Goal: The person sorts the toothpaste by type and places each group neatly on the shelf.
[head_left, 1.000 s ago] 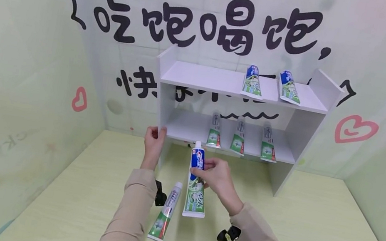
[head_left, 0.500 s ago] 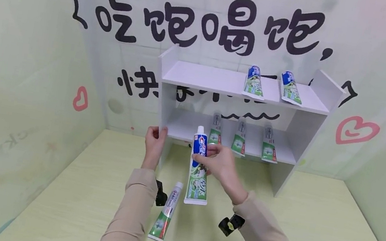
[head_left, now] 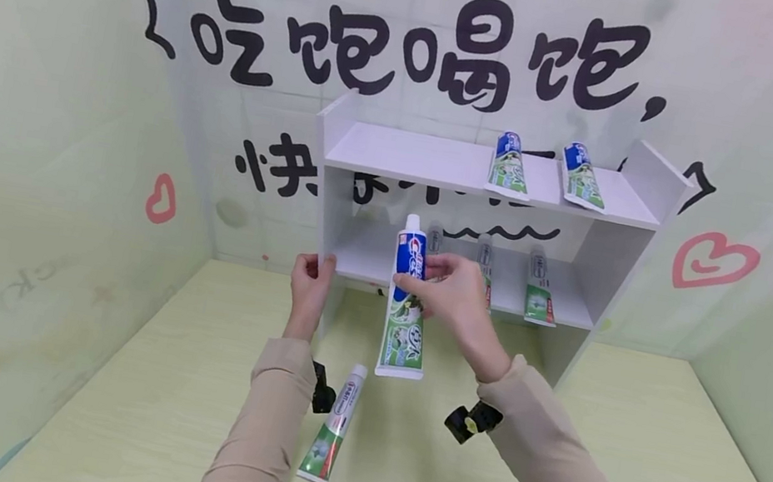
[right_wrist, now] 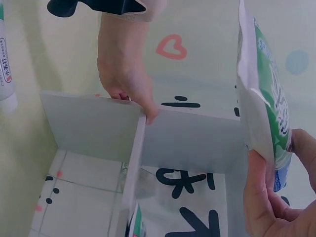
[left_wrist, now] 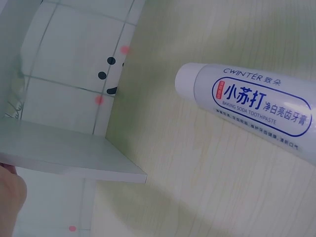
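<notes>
My right hand [head_left: 459,299] pinches a blue, white and green toothpaste tube [head_left: 403,341] between thumb and fingers, cap up, in front of the shelf's middle board. The same tube [right_wrist: 269,98] fills the right side of the right wrist view. At the left side panel of the white shelf [head_left: 400,157], my left hand [head_left: 309,288] grips the panel's front edge, thumb in front and fingers curled. A silver and green baking soda toothpaste tube [head_left: 330,434] lies on the table near my left wrist; its cap end [left_wrist: 247,94] shows in the left wrist view.
On the top board lie two blue and green toothpaste tubes [head_left: 508,168], toward the right. Three silver and green tubes [head_left: 540,291] lie on the middle board, two partly hidden by my right hand and its tube. A wall with black lettering [head_left: 477,53] stands behind.
My right hand has raised the blue and green toothpaste tube from below the middle board's front edge to about that board's height, toward the shelf. The left hand has kept its place.
</notes>
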The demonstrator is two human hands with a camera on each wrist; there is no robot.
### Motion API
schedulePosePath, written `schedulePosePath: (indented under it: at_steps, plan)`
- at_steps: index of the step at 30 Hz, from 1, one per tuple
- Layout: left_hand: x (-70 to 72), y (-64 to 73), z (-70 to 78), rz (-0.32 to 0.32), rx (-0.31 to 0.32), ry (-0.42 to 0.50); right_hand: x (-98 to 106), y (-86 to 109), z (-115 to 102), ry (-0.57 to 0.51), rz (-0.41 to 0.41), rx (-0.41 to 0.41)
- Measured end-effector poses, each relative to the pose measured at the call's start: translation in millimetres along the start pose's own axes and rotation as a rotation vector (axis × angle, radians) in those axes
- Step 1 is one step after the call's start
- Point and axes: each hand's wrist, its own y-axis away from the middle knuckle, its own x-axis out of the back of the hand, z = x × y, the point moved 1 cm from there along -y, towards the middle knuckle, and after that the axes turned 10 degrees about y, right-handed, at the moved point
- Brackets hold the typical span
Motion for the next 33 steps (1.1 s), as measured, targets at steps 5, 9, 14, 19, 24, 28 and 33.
schedulePosePath:
  at_steps: [5,9,14,19,24,28,33]
  plan:
    - [0.7,-0.9,-1.1,0.005,-0.003,-0.003,6.1,-3.5,-8.4,0.028,0.014,0.033]
    - [1.3,-0.5,-1.6,0.004,-0.007,0.003,12.1,-6.8,-17.8,0.029,0.036,0.067]
    - [1.3,-0.2,-1.4,0.000,-0.015,0.006,21.6,-10.1,-31.2,0.017,0.065,0.106]
    - [0.5,0.0,-0.2,0.008,-0.018,-0.003,30.7,-14.2,-43.5,0.016,0.091,0.122]
    - [-0.3,1.2,0.2,0.012,-0.006,-0.006,37.9,-17.9,-52.4,0.033,0.128,0.142]
    - [-0.4,1.6,0.9,0.004,-0.002,0.002,41.3,-18.8,-57.6,0.031,0.155,0.147]
    - [-0.8,6.2,9.9,-0.003,0.008,0.015,43.7,-20.1,-61.9,0.025,0.165,0.160]
